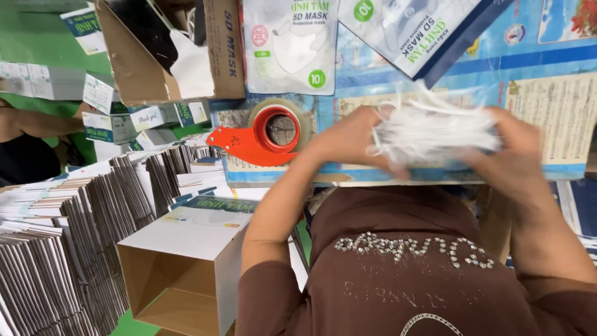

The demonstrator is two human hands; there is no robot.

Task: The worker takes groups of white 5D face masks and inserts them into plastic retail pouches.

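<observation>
Both of my hands hold one thick stack of white face masks [435, 134] with loose ear loops, just above a low board covered in blue printed paper [547, 118]. My left hand [345, 140] grips the stack's left end. At the right end, my right hand [513, 152] closes over it. The picture is blurred around the stack. My brown shirt with studs [398, 249] fills the lower middle.
A red tape dispenser [261, 140] lies left of my left hand. Two bagged mask packs [289, 43] and an open brown carton [161, 56] sit beyond. An open white box [186, 267] stands at lower left beside rows of flattened boxes [68, 236]. Another person's arm [25, 124] shows at far left.
</observation>
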